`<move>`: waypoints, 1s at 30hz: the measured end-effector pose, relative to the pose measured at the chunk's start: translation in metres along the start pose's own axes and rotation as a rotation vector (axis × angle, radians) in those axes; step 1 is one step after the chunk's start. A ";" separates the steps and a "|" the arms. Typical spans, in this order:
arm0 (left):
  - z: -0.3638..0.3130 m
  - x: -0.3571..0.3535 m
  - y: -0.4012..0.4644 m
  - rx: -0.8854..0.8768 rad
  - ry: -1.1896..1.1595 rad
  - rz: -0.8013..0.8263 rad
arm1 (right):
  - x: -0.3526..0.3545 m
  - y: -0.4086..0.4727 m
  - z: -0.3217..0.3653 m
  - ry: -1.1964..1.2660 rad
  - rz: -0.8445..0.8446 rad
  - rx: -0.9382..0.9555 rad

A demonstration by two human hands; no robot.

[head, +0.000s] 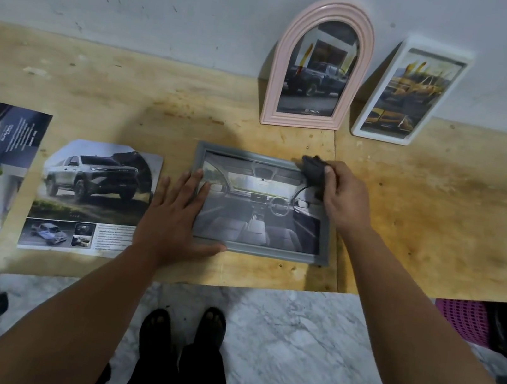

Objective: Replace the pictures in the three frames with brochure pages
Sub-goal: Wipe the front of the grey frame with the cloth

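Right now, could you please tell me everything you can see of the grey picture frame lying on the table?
The grey picture frame is rectangular, in landscape format, with a narrow matt border that looks like plastic or painted wood. It lies flat, face up, near the front edge of the wooden table. It holds a picture of a car interior with steering wheel and seats. The left hand rests flat on its left edge, and the right hand holds a dark cloth on its upper right corner.

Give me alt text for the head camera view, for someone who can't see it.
A person's left hand presses flat on a grey frame lying on a wooden table, while the right hand holds a dark cloth at its top edge. A pink arched frame and a white frame lean against the wall; brochure pages lie at left.
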State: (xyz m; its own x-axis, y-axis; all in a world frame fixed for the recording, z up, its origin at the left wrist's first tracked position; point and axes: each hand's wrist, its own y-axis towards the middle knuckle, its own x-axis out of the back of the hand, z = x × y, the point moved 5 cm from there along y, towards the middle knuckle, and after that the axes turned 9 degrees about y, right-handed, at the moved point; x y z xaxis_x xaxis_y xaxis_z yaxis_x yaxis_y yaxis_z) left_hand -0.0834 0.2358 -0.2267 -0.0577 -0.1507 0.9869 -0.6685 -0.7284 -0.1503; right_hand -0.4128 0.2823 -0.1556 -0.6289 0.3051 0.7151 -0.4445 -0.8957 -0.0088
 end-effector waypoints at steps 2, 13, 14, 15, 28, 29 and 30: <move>0.000 0.000 0.000 -0.001 0.002 -0.004 | -0.024 -0.003 -0.014 -0.295 0.135 0.101; -0.001 0.002 0.000 -0.004 -0.002 -0.020 | -0.047 -0.063 -0.016 -0.485 0.109 0.242; -0.001 0.002 0.000 -0.003 -0.003 -0.023 | -0.047 -0.071 -0.015 -0.471 0.115 0.248; -0.001 0.002 0.000 -0.002 -0.002 -0.024 | -0.048 -0.078 -0.014 -0.456 0.117 0.252; -0.001 0.001 0.000 0.011 -0.004 -0.002 | -0.028 -0.103 0.016 -0.077 0.397 0.025; -0.001 0.001 0.000 0.013 -0.004 0.000 | -0.022 -0.086 0.015 0.024 0.458 -0.085; -0.001 0.001 -0.001 0.012 -0.004 0.001 | -0.014 -0.069 0.015 0.103 0.468 -0.150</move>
State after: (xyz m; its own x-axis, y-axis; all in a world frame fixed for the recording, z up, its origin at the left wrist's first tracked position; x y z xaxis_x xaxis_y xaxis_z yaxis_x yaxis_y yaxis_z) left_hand -0.0837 0.2366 -0.2256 -0.0556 -0.1538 0.9865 -0.6594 -0.7363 -0.1519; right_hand -0.3635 0.3349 -0.1548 -0.8389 -0.0814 0.5381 -0.1816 -0.8902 -0.4178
